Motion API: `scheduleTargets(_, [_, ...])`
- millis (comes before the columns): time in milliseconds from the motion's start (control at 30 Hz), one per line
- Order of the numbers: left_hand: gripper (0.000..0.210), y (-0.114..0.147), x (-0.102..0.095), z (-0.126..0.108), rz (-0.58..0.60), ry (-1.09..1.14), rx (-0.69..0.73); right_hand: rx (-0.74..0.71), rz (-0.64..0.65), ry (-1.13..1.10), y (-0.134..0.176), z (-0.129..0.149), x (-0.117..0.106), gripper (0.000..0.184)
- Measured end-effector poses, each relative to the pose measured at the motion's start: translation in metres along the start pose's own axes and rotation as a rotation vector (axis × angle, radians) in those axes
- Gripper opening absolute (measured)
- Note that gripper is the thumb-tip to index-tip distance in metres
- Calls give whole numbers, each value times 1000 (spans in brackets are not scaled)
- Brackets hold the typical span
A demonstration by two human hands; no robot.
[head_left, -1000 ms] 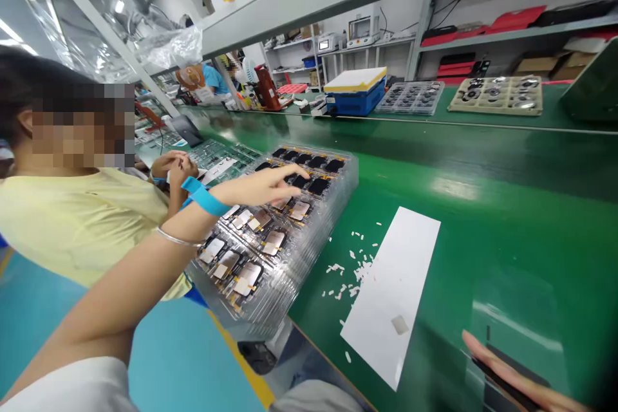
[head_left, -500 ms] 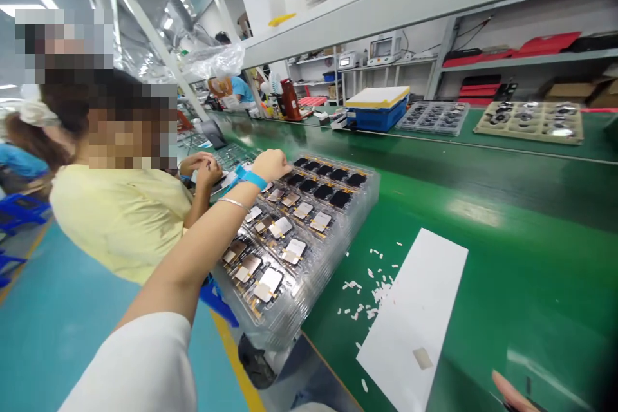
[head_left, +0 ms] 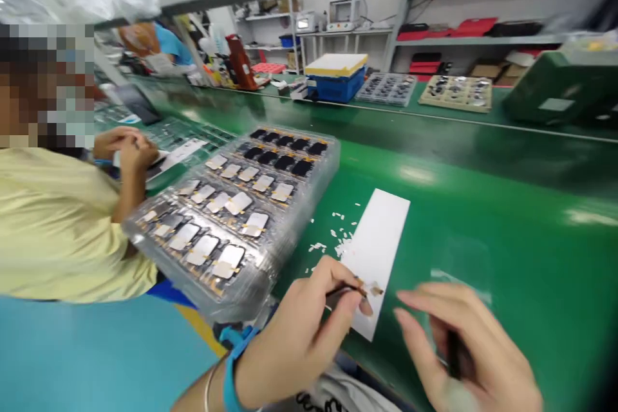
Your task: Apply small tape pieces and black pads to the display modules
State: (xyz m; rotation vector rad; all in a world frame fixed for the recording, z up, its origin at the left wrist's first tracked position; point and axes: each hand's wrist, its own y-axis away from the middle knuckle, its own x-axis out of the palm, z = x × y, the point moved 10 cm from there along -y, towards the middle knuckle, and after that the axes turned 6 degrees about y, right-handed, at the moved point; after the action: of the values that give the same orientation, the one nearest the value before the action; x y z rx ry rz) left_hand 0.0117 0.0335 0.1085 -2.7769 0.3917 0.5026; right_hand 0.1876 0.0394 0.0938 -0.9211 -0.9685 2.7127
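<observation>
My left hand [head_left: 304, 335], with a blue wrist strap, pinches a small thin screen part [head_left: 346, 288] edge-on between thumb and fingers. Dark along its edge, the part has an orange flex tab and is held over the near end of a white card [head_left: 381, 232]. To the right, my right hand [head_left: 476, 347] has its thumb and forefinger apart. Its other fingers are curled round a slim dark tool [head_left: 452, 354], mostly hidden and blurred. Left of the card stands a stack of clear plastic trays [head_left: 284, 264], the top one filled with small screens, some black, some white-faced.
Small white slips [head_left: 344, 246] lie scattered beside the card on the green bench [head_left: 434, 206]. A co-worker in a yellow shirt [head_left: 58, 225] sits at the left. Along the back stand a blue bin [head_left: 333, 87], parts trays and a green container [head_left: 555, 90].
My left hand has come back from the tray stack to above the card, now holding a screen part. My right hand has moved further into view. The camera has turned right.
</observation>
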Motion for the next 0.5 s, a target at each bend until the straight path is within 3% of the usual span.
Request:
scheduleTargets(67, [7, -9, 16, 27, -30, 147, -71, -162, 50, 56, -12, 32, 9, 16])
scheduleTargets(133, [9, -18, 26, 46, -57, 237, -97, -250, 52, 130, -19, 44, 16, 16])
scheduleTargets(300, [11, -24, 31, 66, -100, 291, -100, -300, 27, 262, -14, 32, 29, 18])
scheduleTargets(500, [11, -25, 29, 81, -82, 321, -107, -301, 111, 365, -10, 27, 48, 24])
